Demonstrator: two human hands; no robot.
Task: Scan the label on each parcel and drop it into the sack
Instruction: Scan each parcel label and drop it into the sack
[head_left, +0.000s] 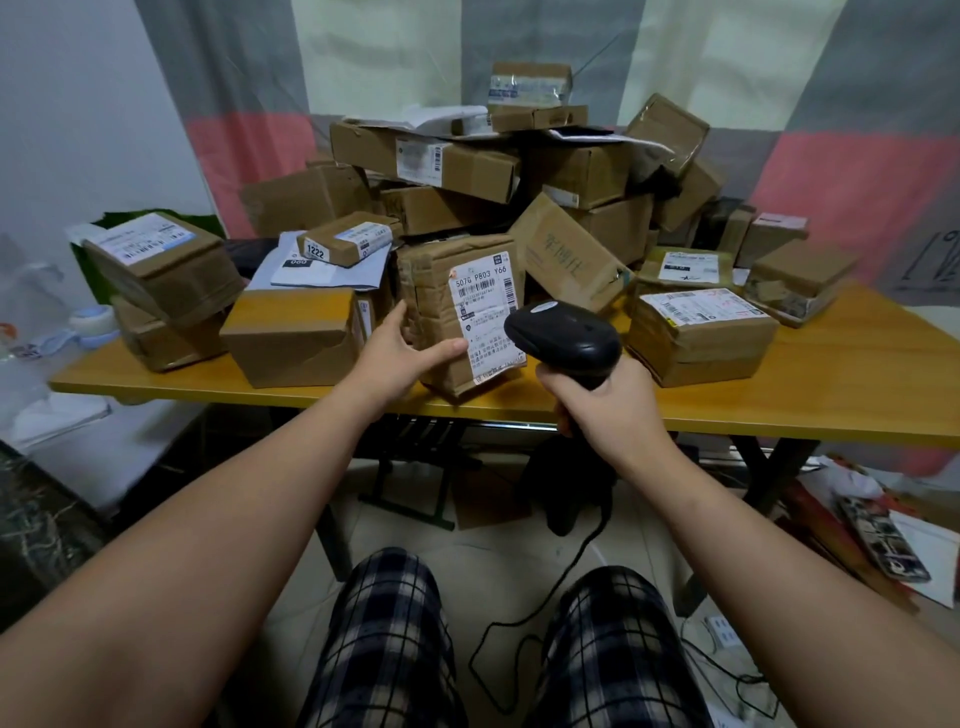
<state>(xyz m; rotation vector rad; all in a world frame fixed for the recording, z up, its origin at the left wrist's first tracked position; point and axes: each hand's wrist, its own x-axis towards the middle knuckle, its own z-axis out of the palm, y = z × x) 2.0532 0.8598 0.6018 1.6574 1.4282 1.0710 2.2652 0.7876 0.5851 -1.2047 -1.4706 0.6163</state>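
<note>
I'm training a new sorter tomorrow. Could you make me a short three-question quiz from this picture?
1. True or false: the right hand grips the black scanner.
2. Which code heads the label on the parcel that the left hand holds? A) 301K P110 Y20 B) 507G P803 Y66 C) 880G P803 Y12
3. Fill in: the small box marked 1222 lies to the held parcel's ___ (left or right).

Key: 1 true; 2 B; 3 left.
</note>
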